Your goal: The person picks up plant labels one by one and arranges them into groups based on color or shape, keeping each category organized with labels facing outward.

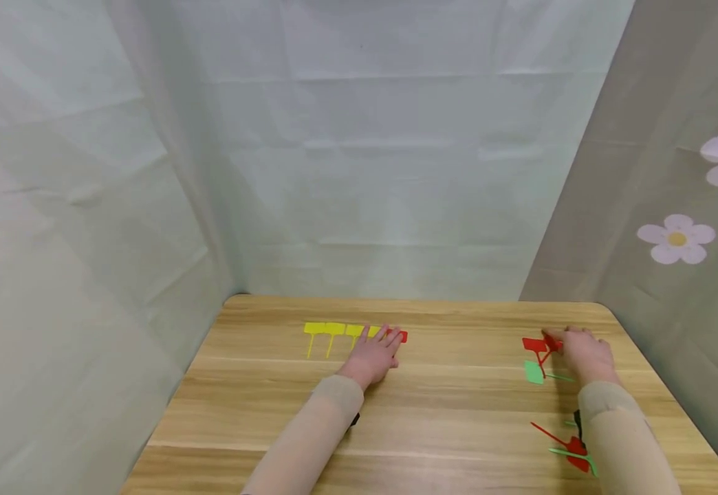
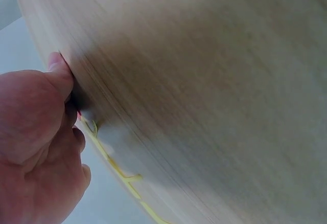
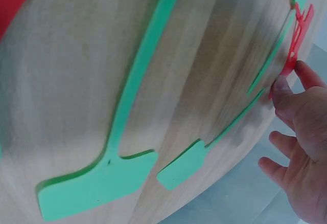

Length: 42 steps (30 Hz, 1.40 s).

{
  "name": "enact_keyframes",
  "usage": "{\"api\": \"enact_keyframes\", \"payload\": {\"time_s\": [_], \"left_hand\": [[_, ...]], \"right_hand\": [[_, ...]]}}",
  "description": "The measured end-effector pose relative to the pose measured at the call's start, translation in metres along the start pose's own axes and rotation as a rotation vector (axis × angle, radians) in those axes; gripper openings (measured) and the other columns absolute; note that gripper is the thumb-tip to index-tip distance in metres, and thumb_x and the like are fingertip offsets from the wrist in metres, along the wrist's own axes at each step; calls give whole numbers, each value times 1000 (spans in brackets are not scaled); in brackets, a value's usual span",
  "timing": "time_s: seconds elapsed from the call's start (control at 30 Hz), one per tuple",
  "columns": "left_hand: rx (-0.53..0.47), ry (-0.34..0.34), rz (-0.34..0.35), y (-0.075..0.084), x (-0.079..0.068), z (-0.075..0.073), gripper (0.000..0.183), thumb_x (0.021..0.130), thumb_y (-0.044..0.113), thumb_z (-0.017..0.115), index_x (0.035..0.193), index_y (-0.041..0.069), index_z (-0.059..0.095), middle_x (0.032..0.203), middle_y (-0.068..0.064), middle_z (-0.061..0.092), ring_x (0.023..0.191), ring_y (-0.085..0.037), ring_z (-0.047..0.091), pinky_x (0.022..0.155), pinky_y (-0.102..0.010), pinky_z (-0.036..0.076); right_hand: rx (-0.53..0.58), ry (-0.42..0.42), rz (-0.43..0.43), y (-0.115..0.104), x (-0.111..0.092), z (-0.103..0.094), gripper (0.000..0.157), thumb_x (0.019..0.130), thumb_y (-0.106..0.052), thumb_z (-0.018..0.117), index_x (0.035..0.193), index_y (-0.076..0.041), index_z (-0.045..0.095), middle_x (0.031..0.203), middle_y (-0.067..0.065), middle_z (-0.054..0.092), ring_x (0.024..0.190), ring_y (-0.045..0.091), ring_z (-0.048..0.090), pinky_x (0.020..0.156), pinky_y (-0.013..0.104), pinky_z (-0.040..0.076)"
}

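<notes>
My left hand (image 1: 371, 357) rests at the right end of a row of yellow T-shaped plant labels (image 1: 314, 328), its fingers spread over a red plant label (image 1: 404, 336) that shows past the fingertips. In the left wrist view the thumb lies low against the wood beside a sliver of red. Off to the right, my right hand (image 1: 586, 354) pinches a red plant label (image 1: 553, 342) between thumb and index finger. Its stem crosses that of another red label (image 1: 534, 344), just above a green label (image 1: 534, 372). The other right fingers are held away, as the right wrist view shows.
Nearer the front, below the right forearm, lies a loose pile of red labels (image 1: 575, 447) and green labels (image 1: 560, 452), partly hidden by the sleeve. The wooden table (image 1: 458, 426) has pale cloth (image 1: 384, 179) hung behind it and at both sides.
</notes>
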State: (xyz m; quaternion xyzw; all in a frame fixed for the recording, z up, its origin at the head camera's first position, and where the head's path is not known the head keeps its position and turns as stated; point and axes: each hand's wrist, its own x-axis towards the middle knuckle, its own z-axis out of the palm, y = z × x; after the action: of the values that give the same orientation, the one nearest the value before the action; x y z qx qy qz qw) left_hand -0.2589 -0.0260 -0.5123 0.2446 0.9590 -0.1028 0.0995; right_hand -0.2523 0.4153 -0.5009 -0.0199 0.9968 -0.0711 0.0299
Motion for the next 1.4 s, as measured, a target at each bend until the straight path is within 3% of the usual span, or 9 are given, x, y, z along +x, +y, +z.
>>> {"api": "enact_keyframes", "payload": {"time_s": [0.3, 0.6, 0.83, 1.07, 1.4], "left_hand": [[-5, 0, -9, 2, -7, -14, 66, 102, 47, 48, 159, 23, 26, 165, 9, 18, 151, -15, 16, 121, -51, 13], [15, -3, -17, 5, -6, -12, 66, 102, 47, 46, 160, 23, 25, 165, 9, 16, 151, -15, 15, 121, -50, 13], [36, -9, -29, 8, -7, -11, 66, 102, 47, 47, 159, 24, 26, 165, 10, 17, 151, -14, 15, 121, -49, 14], [48, -8, -31, 10, -9, -13, 64, 102, 47, 45, 159, 24, 27, 165, 10, 18, 151, -14, 16, 121, -49, 14], [35, -27, -41, 11, -8, -13, 63, 103, 46, 44, 160, 24, 25, 165, 10, 17, 151, -14, 14, 121, -49, 13]], "right_hand": [[-2, 37, -7, 10, 9, 7, 53, 90, -3, 65, 140, -21, 59, 138, 32, 50, 128, 65, 31, 93, 81, 27], [-51, 70, -27, 10, 10, 6, 50, 89, 0, 63, 133, -21, 65, 134, 31, 54, 127, 63, 35, 93, 80, 28], [-128, 66, -95, 2, 8, -4, 41, 91, 2, 58, 125, -16, 71, 129, 30, 58, 125, 61, 39, 93, 78, 32], [-229, 65, -187, 3, 9, -7, 41, 81, 0, 74, 119, -16, 74, 127, 25, 63, 127, 58, 41, 96, 78, 29], [-320, 105, -273, -1, 13, -11, 36, 81, 5, 71, 108, -17, 78, 118, 19, 68, 125, 56, 45, 98, 80, 24]]}}
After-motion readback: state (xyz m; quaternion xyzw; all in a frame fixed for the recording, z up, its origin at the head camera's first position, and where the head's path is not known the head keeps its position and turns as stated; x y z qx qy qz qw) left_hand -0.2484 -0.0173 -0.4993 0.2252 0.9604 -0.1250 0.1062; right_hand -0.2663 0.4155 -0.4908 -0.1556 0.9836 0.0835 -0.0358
